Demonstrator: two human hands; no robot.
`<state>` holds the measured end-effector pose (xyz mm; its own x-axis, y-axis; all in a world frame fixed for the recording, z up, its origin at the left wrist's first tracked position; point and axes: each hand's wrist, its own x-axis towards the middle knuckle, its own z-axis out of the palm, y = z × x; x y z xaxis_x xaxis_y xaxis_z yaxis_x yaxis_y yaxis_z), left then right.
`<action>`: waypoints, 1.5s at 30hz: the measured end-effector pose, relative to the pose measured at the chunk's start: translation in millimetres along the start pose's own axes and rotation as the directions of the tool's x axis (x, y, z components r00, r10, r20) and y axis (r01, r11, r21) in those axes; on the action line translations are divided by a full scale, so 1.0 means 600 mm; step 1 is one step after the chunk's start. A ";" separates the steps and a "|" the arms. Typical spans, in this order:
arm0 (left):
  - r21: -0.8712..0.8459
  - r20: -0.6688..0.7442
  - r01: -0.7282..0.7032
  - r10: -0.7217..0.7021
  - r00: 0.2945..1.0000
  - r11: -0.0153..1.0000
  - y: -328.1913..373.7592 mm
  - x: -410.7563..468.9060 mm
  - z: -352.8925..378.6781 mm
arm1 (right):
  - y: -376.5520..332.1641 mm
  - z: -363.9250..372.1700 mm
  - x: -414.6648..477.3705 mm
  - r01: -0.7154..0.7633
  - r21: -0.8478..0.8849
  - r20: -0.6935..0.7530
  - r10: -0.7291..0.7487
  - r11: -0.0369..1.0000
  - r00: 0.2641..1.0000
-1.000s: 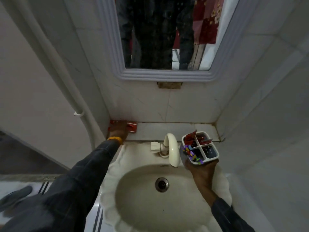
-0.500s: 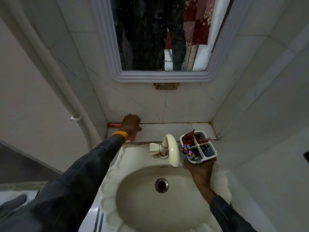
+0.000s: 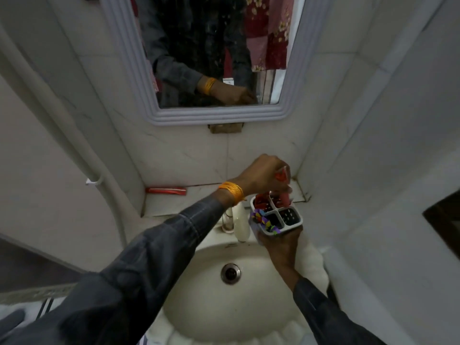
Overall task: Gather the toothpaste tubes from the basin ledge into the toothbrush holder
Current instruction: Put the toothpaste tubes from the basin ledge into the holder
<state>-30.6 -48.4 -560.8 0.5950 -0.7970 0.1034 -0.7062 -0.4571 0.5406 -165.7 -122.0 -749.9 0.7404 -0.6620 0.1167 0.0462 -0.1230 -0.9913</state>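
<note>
My right hand point(image 3: 278, 247) grips a white four-compartment toothbrush holder point(image 3: 290, 224) from below, over the basin's right rim. Red tubes stand in its far compartments and a multicoloured item sits at its left edge. My left hand point(image 3: 263, 176) is closed on a red toothpaste tube point(image 3: 283, 192), holding it upright with its lower end in the holder's far right compartment. Another red toothpaste tube point(image 3: 165, 190) lies flat at the left end of the basin ledge point(image 3: 179, 202), against the wall.
A cream wash basin point(image 3: 231, 307) with a metal drain point(image 3: 231, 273) lies below, its white tap point(image 3: 240, 221) just left of the holder. A framed mirror point(image 3: 211, 51) hangs above. A white pipe point(image 3: 57, 125) runs down the left wall. Tiled walls close in on both sides.
My left hand lifted a red tube off the ledge's left end and carried it right to the holder. One tube stays on the ledge. The holder has barely moved.
</note>
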 end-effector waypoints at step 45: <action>-0.254 -0.166 0.192 -0.238 0.957 0.948 -0.108 -0.068 -0.063 | 0.028 -0.007 0.007 -0.043 -0.069 0.011 0.044 0.997 0.999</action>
<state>5.1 28.6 -568.6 0.8011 -0.5886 0.1085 -0.4579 -0.4860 0.7444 -164.4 -129.7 -765.6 0.7487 -0.6589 0.0724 -0.0323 -0.1454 -0.9888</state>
